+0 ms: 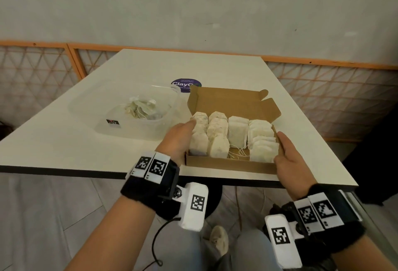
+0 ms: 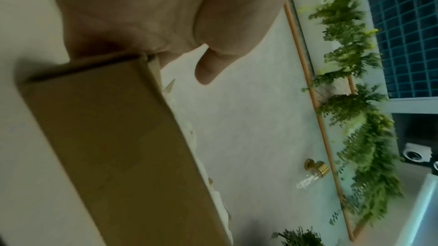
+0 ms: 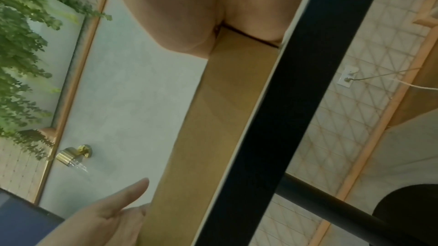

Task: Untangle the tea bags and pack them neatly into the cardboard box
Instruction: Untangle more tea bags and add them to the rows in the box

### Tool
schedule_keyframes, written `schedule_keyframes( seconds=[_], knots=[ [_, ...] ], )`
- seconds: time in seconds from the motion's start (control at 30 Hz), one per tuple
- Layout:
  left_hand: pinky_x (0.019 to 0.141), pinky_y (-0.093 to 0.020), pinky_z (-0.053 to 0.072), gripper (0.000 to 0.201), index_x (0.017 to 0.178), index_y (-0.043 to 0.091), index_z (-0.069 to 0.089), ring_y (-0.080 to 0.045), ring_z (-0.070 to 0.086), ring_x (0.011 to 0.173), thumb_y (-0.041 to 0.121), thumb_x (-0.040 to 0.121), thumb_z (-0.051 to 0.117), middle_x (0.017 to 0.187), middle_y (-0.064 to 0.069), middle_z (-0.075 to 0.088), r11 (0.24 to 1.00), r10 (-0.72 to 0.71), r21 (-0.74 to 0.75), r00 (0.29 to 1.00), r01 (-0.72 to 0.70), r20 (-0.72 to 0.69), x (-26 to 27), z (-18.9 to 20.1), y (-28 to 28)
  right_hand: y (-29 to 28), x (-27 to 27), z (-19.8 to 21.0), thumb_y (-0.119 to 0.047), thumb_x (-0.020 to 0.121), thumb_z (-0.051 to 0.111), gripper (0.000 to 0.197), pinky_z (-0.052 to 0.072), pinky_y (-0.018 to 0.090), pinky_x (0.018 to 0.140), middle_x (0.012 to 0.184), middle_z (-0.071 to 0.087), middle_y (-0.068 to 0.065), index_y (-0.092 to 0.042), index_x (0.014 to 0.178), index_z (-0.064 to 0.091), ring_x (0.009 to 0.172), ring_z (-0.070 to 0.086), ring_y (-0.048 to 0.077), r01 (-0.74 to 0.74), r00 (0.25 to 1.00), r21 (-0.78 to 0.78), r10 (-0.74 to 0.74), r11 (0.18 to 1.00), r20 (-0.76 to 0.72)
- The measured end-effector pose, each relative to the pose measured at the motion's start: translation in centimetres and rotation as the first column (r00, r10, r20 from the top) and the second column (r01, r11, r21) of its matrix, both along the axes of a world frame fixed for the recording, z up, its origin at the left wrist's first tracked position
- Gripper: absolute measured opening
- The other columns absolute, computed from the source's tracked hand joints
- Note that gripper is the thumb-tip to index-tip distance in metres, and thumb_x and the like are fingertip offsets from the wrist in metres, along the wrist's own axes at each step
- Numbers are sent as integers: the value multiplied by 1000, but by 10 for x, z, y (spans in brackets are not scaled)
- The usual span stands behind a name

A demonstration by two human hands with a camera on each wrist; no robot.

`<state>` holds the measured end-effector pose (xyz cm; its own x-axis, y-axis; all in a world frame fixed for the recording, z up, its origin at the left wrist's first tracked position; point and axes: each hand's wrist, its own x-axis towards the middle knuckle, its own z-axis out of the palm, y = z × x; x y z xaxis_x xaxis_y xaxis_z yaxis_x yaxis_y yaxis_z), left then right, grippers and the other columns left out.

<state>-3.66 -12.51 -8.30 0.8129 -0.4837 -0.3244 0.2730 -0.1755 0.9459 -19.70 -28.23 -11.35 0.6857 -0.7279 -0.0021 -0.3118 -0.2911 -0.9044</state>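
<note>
The open cardboard box (image 1: 228, 164) lies near the table's front edge, its lid (image 1: 232, 102) folded back. White tea bags (image 1: 237, 132) fill it in several overlapping rows, with loose strings between two rows. My left hand (image 1: 178, 139) grips the box's left wall, thumb lying over the left row. My right hand (image 1: 290, 158) grips the front right corner, thumb along the right wall. In the left wrist view the box (image 2: 106, 128) wall meets my palm (image 2: 142, 15). The right wrist view has the box (image 3: 225, 109) front wall running from my right hand (image 3: 189, 6); the outer fingers are hidden.
A clear plastic container (image 1: 107, 107) behind and to the left holds a tangled heap of tea bags (image 1: 141, 109). A purple round sticker (image 1: 183, 84) sits on the white table (image 1: 64, 141) behind the box. The table's dark front edge (image 3: 296, 100) runs just beside the box.
</note>
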Motion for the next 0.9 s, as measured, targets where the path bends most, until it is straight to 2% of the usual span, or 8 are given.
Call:
schedule_keyframes(
  seconds=[0.1, 0.23, 0.37, 0.43, 0.5, 0.6, 0.77, 0.9],
  knots=[
    [74, -29, 49, 39, 90, 13, 66, -11, 64, 82, 39, 100, 40, 92, -2, 70, 990, 46, -133, 998, -52, -49, 0, 7, -1, 0, 1, 1, 5, 93, 33, 58, 20, 15, 100, 150, 31, 1, -15, 147, 21, 131, 30, 9, -9, 1000, -18, 9, 1000, 7],
    [97, -27, 44, 46, 98, 13, 67, -12, 62, 107, 43, 102, 32, 111, -2, 69, 988, -27, -144, 982, 55, 185, -10, 17, 4, 2, 1, 2, 4, 95, 33, 57, 19, 7, 92, 149, 31, 1, -14, 148, 21, 133, 30, 12, -14, 1000, 2, 14, 1000, 10],
    [77, -10, 42, 44, 92, 15, 68, -13, 63, 107, 39, 102, 32, 107, 1, 69, 988, 40, -151, 955, 5, 294, -13, 19, 11, 2, 0, 1, 5, 94, 32, 56, 20, 5, 92, 141, 36, -1, -13, 146, 23, 120, 29, 2, -14, 999, -7, 15, 1000, 34],
    [79, -14, 34, 33, 96, 24, 65, -8, 54, 114, 37, 101, 35, 118, 14, 59, 992, 70, -126, 939, -29, 337, -10, 16, 12, 2, 0, 1, 3, 94, 33, 56, 20, 11, 98, 146, 33, 0, -13, 147, 22, 125, 30, 5, -12, 999, -3, 12, 1000, 34],
    [92, -21, 30, 30, 114, 27, 59, -4, 45, 115, 40, 101, 35, 119, 18, 45, 996, 53, -80, 951, -30, 304, -10, 14, 9, 2, 0, 1, 2, 94, 33, 57, 19, 14, 100, 149, 31, 0, -15, 147, 21, 132, 29, 10, -8, 1000, -1, 8, 1000, 28],
    [103, -23, 28, 56, 134, 13, 49, -10, 45, 118, 49, 102, 20, 128, 9, 47, 998, -59, 10, 973, 58, 223, -11, 10, -2, 3, 0, 1, 3, 95, 32, 57, 19, 9, 96, 150, 31, 0, -15, 147, 20, 128, 30, 7, -3, 1000, 1, 3, 1000, 21],
    [91, -23, 27, 59, 136, 14, 47, -10, 44, 114, 51, 100, 18, 139, -1, 51, 993, -98, 94, 951, 74, 293, -15, 0, -6, 3, 1, 2, 5, 94, 32, 58, 18, 4, 90, 150, 30, 1, -13, 148, 20, 132, 29, 9, 5, 1000, 15, -5, 1000, 18],
    [94, -27, 32, 57, 116, 19, 65, -15, 52, 114, 51, 100, 21, 120, -1, 62, 986, -128, 157, 868, 58, 480, -19, -3, 3, 2, 1, 2, 4, 94, 32, 58, 18, 5, 90, 150, 30, 1, -14, 148, 19, 129, 29, 6, -1, 1000, 13, 0, 1000, 14]
  ],
)
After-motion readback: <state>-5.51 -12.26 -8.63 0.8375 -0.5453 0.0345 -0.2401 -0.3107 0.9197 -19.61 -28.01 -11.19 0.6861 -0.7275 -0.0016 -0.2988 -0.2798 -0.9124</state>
